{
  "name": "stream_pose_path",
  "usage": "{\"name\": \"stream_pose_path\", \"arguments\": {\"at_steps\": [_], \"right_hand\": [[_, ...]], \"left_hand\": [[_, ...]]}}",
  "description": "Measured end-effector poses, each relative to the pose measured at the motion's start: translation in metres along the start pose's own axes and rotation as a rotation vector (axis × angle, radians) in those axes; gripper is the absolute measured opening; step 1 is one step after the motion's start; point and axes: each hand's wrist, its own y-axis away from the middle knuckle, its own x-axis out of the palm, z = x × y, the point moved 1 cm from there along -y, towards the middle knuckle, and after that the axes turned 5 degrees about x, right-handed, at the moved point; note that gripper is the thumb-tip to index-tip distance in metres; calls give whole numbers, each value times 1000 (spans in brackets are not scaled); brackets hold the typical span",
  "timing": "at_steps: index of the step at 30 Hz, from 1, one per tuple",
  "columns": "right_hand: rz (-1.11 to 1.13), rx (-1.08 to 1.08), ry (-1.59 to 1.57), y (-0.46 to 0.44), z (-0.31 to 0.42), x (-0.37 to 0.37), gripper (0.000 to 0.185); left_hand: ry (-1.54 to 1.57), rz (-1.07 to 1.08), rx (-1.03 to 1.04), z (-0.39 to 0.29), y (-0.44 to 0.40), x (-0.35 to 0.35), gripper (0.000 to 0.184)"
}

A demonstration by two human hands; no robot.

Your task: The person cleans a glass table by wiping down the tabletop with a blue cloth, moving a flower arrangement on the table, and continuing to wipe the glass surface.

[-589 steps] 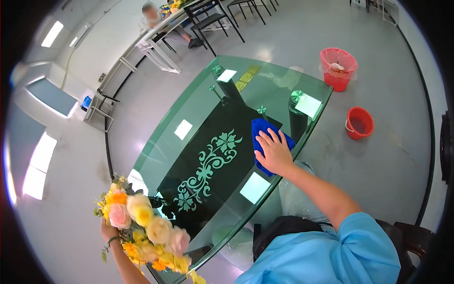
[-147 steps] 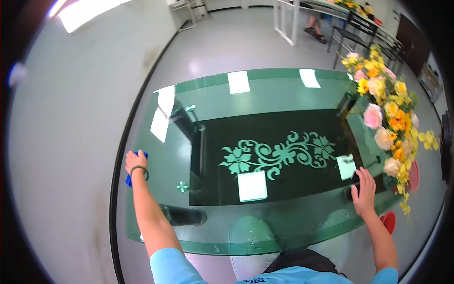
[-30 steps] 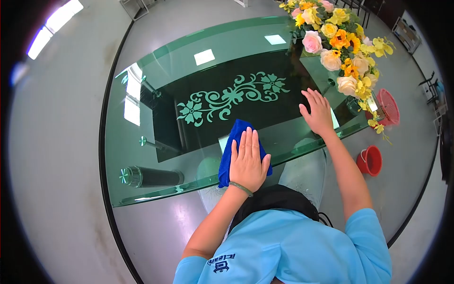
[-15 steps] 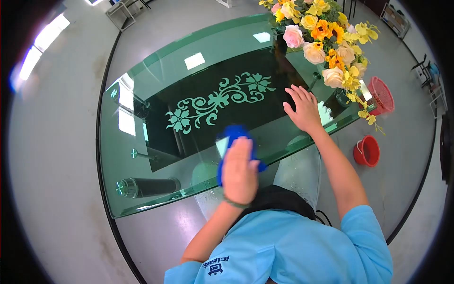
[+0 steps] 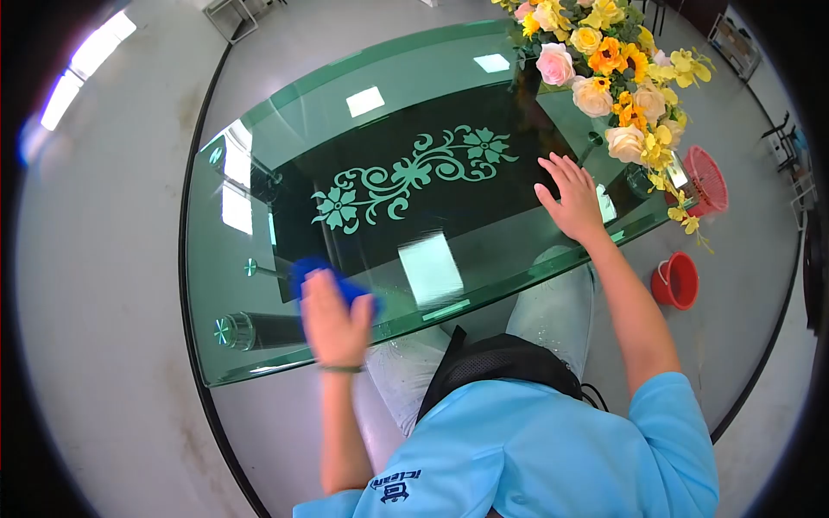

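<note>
Head view: left hand [image 5: 335,330] open flat, seemingly for even pressure on blue cloth [image 5: 347,288], near glass table [image 5: 216,298]'s near-left corner; right hand [image 5: 574,205] open, empty.

Plain office-like or training room: pale wall [image 5: 104,285], grey floor [image 5: 285,423] and glass desk [image 5: 302,190] with flowers [image 5: 604,78] seen.

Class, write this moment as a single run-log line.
left hand: on blue cloth, glass tabletop | right hand: by tabletop's near edge, no cloth | flowers: far right
</note>
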Motion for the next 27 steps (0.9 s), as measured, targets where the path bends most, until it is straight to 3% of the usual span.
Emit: {"name": "stream_pose_path", "arguments": {"at_steps": [2,5,7,9,13,15,18,19,23,25,27], "right_hand": [[2,-2,1,0,1,-1,51],[-3,-4,7,-1,2,-2,50],[-14,0,20,0,3,-1,50],[-39,-10,17,1,3,1,50],[-20,8,3,3,7,-4,50],[7,14,-9,2,8,-6,50],[-2,18,20,1,11,-9,50],[-6,11,26,0,12,-7,50],[8,-37,58,-3,8,-3,52],[139,-8,75,-15,9,-7,54],[120,38,66,-34,33,-4,57]], "left_hand": [[-104,-5,-273,80,32,-23,74],[-208,-47,-500,209,82,-47,70],[-162,20,-682,244,87,-80,71],[-329,0,-700,310,107,-79,77],[-387,32,-874,364,103,-82,88],[-349,62,-986,378,94,-82,90],[-446,9,-995,388,91,-72,86],[-417,37,-975,346,76,-83,79],[-508,63,-716,300,71,-63,74],[-391,181,-716,255,52,-63,77],[-319,208,-709,238,28,-62,78]]}}
